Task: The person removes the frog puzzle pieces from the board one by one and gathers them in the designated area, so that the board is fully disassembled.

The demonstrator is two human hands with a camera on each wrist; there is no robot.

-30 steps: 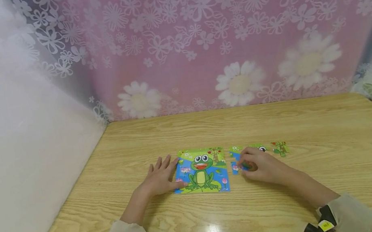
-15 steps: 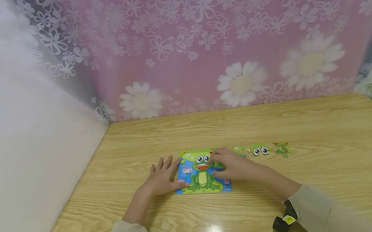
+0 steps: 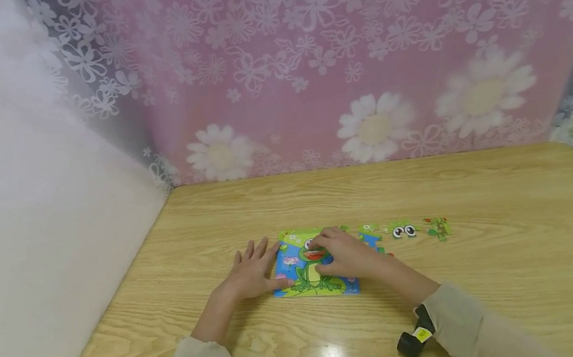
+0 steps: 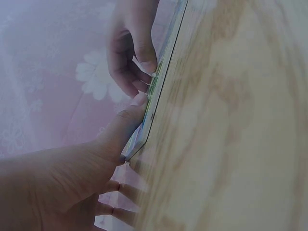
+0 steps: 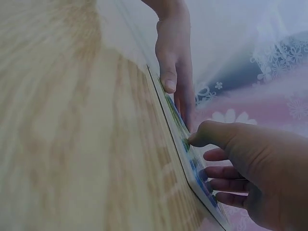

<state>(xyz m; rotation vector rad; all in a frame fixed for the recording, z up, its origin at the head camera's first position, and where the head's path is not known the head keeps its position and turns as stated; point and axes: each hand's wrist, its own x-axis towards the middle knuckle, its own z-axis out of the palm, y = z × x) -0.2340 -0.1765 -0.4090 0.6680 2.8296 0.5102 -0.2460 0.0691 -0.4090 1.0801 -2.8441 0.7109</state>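
Observation:
A square frog jigsaw puzzle [image 3: 312, 284] lies flat on the table in the head view. My left hand [image 3: 251, 278] rests at its left side with fingers spread and fairly straight, the thumb over the picture. From the right, my right hand [image 3: 349, 254] reaches over the puzzle, covering its upper right part. In the right wrist view, the thumb [image 5: 198, 137] and bent fingers of that hand touch the picture side, spaced apart. No lifted piece shows between them. To the right lie loose puzzle pieces: one with two eyes [image 3: 403, 231] and one with a tree [image 3: 437, 229].
Blue and green pieces [image 3: 369, 239] lie just right of the puzzle, partly hidden by my right hand. The wooden table [image 3: 493, 188] ends at a pink flowered curtain [image 3: 275, 79] behind and a white sheet [image 3: 42, 213] on the left.
My right hand has left the loose pieces, moved left over the puzzle, then shifted slightly further left across the frog. The eye piece came into full view. My left hand stays in place.

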